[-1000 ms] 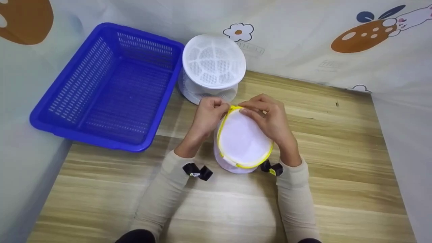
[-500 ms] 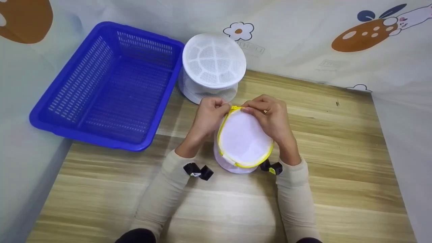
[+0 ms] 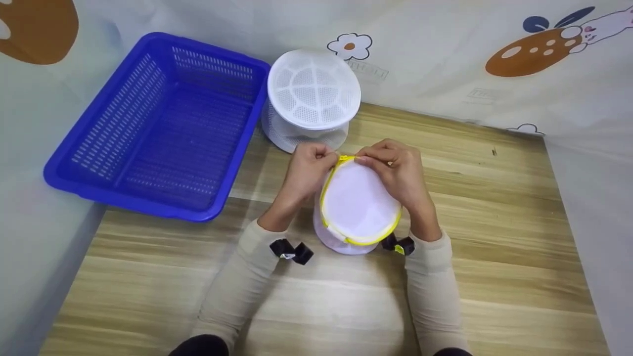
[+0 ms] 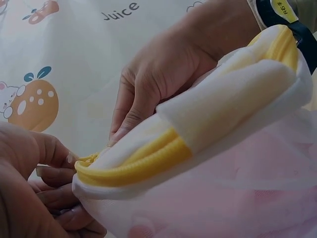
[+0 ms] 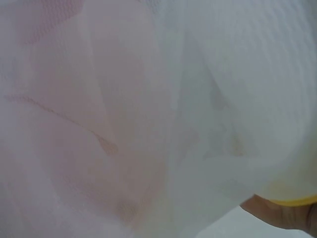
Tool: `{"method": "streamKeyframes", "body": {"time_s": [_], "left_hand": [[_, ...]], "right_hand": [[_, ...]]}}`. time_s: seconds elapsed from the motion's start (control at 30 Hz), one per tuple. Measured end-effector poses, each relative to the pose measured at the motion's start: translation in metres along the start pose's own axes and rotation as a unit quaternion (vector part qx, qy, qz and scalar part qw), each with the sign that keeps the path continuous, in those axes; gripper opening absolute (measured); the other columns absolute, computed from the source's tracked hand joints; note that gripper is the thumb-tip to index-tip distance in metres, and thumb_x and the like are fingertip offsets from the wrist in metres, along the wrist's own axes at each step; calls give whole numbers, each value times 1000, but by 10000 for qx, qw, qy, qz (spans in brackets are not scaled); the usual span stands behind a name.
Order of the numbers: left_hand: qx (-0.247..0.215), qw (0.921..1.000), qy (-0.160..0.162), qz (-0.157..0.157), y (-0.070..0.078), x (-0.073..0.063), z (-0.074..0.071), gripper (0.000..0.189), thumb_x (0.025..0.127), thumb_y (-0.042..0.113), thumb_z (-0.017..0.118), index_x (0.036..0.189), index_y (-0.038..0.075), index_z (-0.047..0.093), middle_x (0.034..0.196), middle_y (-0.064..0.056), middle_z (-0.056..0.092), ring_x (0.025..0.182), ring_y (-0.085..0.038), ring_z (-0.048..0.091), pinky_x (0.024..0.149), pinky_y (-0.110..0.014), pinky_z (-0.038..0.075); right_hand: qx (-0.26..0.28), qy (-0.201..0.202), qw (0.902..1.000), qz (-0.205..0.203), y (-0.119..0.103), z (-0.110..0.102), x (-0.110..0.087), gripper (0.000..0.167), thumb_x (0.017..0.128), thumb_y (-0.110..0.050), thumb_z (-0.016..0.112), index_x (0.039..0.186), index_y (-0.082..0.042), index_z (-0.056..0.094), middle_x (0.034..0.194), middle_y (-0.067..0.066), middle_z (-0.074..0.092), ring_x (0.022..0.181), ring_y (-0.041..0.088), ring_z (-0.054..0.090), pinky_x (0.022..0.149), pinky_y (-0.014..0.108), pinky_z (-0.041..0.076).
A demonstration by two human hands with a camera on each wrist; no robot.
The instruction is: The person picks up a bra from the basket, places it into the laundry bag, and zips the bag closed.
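Note:
A small round mesh laundry bag (image 3: 361,200) with a white top stands on the table, its yellow zipper (image 3: 371,243) running round the rim. At the far side of that rim my left hand (image 3: 307,170) pinches the zipper edge between thumb and curled fingers. Just right of it, the thumb and forefinger of my right hand (image 3: 395,170) pinch the same edge. In the left wrist view a white fabric strip (image 4: 228,109) covers part of the zipper, and pink shows through the mesh wall. Pale mesh (image 5: 148,99) fills most of the right wrist view.
A white mesh cylinder (image 3: 314,91) with a round top stands right behind the bag. To its left is a blue plastic basket (image 3: 230,165) with slotted walls. Patterned sheeting (image 3: 425,54) rises along the wooden table's (image 3: 494,222) back edge.
My right fingertips have shifted slightly right along the rim, a little farther from the left hand. The left hand and the bag stay nearly in place.

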State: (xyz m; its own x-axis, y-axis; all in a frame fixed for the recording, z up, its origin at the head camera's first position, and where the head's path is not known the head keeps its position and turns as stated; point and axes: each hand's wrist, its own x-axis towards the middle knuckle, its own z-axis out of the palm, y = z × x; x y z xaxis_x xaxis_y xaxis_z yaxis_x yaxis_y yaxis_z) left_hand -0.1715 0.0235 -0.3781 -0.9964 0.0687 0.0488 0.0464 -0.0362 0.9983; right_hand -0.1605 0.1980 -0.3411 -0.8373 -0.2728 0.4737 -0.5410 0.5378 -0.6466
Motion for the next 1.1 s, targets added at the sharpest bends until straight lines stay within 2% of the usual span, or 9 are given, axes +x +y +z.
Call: {"method": "streamKeyframes", "body": {"time_s": [0.47, 0.57, 0.73, 0.93, 1.1], "left_hand": [[345, 9994, -19, 84, 0, 1, 0, 22, 80, -2, 57, 59, 4, 59, 52, 2, 49, 49, -7, 42, 46, -19, 33], [392, 9992, -14, 87, -1, 1, -1, 22, 81, -1, 58, 59, 4, 59, 52, 2, 49, 48, -7, 42, 45, -19, 33], [502, 9987, 36, 75, 0, 0, -2, 22, 81, -1, 58, 59, 5, 60, 51, 3, 47, 48, -7, 41, 44, -19, 32], [269, 9995, 168, 34, 1, 0, -2, 24, 79, -2, 57, 57, 8, 55, 51, 4, 43, 48, -7, 37, 45, -20, 28], [172, 9996, 189, 72, 1, 0, -1, 25, 78, -4, 57, 56, 8, 54, 51, 4, 42, 48, -6, 35, 44, -19, 26]], "right_hand": [[-44, 7, 9998, 185, -1, -3, 1, 5, 80, 0, 74, 81, 4, 75, 76, 14, 67, 71, 22, 63, 62, 15, 46], [-20, 43, 9998, 186, 13, 0, -1, 5, 79, -2, 75, 82, 2, 76, 77, 12, 68, 71, 21, 63, 61, 14, 45], [-26, 33, 9998, 171, 38, 3, -3, 8, 81, -14, 75, 83, -8, 78, 78, 1, 69, 72, 13, 62, 61, 17, 47], [-154, 196, 9996, 145, 42, -1, -3, 9, 82, -18, 75, 85, -10, 79, 78, -1, 68, 71, 10, 62, 60, 18, 48], [-168, 178, 9995, 209, 42, -3, -3, 9, 82, -17, 75, 85, -9, 79, 78, -1, 69, 72, 11, 61, 60, 18, 48]]}}
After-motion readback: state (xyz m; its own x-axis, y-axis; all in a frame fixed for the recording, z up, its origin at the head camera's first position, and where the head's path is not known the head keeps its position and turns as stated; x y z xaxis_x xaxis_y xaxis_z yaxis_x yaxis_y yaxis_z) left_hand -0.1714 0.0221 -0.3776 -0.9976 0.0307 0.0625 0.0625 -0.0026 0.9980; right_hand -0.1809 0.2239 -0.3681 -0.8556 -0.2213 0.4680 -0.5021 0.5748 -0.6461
